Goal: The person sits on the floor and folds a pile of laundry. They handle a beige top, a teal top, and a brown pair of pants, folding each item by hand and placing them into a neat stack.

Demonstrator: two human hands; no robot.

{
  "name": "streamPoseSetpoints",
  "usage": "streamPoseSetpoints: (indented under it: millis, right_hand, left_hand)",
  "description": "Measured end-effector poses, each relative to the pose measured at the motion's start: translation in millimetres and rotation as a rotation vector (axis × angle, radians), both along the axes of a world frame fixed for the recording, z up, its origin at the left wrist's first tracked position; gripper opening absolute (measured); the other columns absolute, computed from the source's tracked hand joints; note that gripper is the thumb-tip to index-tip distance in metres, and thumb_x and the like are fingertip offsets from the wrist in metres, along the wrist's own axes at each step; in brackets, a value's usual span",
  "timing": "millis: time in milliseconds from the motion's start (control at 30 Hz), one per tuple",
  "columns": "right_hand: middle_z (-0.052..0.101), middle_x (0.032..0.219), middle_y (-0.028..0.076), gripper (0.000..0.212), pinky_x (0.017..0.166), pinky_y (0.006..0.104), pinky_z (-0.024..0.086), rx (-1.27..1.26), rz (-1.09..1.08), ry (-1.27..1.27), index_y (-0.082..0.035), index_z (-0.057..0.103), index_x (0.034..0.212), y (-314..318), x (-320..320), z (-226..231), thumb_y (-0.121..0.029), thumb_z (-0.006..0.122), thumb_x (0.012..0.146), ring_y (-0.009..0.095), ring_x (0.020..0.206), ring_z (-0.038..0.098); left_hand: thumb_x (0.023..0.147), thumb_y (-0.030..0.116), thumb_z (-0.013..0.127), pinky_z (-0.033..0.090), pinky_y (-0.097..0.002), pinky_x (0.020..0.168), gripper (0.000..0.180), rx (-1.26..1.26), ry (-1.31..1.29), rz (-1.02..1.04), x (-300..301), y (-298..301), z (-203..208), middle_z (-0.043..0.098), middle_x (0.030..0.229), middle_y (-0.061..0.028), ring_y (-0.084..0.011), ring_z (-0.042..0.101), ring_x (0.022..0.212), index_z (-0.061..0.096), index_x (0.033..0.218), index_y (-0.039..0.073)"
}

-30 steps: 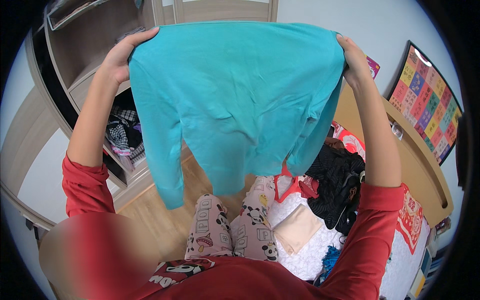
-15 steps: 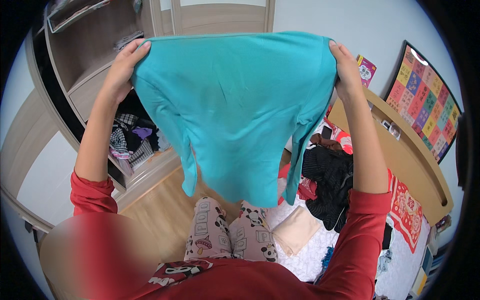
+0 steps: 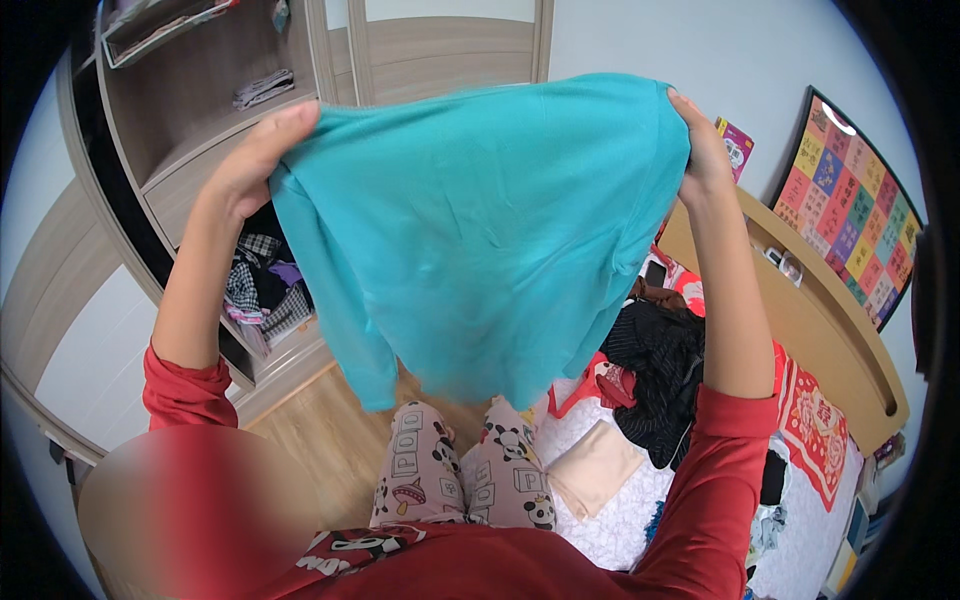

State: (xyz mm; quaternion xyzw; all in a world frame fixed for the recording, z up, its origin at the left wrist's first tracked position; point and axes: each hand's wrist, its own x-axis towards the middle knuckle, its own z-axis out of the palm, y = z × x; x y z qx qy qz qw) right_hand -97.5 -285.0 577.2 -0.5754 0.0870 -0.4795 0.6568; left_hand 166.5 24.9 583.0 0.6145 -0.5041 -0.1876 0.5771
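- Head view: a teal long-sleeved top [image 3: 480,230] hangs in mid-air above the floor [image 3: 325,430] and the left edge of the bed [image 3: 605,540].
- Left hand [image 3: 262,150] and right hand [image 3: 703,150] pinch closed on its upper corners; fingers behind the cloth are hidden.
- Level, evenly taut corners should hang it flatter; the left sits lower.
- Wardrobe [image 3: 200,100] and headboard [image 3: 800,340] flank it; the floor between wardrobe and bed seems the roomiest side.
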Motion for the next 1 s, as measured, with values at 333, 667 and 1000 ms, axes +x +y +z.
streamPoseSetpoints:
  millis: [333,667,1000]
  right_hand:
    - [0.059,0.089,0.005,0.025,0.075,0.0289,0.046,-0.119,0.291,-0.013,-0.003,0.053,0.102,26,4,-9,-0.025,0.046,0.091,0.015,0.080,0.055]
    - [0.062,0.077,0.002,0.025,0.065,0.0195,0.042,-0.850,0.286,0.782,-0.006,0.062,0.086,90,-7,-22,-0.030,0.062,0.083,0.006,0.066,0.053]
    - [0.060,0.099,0.006,0.037,0.078,0.0251,0.048,-0.212,0.484,0.313,0.000,0.051,0.112,101,5,-32,-0.024,0.058,0.086,0.010,0.087,0.057]
  left_hand:
    - [0.089,0.031,0.052,0.046,-0.0228,0.073,0.028,-0.056,-0.001,-0.119,-22,-13,-17,0.057,0.086,-0.0002,-0.0059,0.052,0.077,0.055,0.095,0.004]
    - [0.083,0.031,0.061,0.046,-0.0235,0.074,0.036,0.023,0.059,-0.284,-64,-26,-9,0.058,0.090,-0.0007,-0.0074,0.054,0.080,0.052,0.104,0.003]
    - [0.087,0.025,0.056,0.047,-0.0276,0.083,0.037,0.027,0.418,-0.478,-67,-27,-34,0.058,0.104,-0.0074,-0.0129,0.057,0.091,0.049,0.113,-0.002]
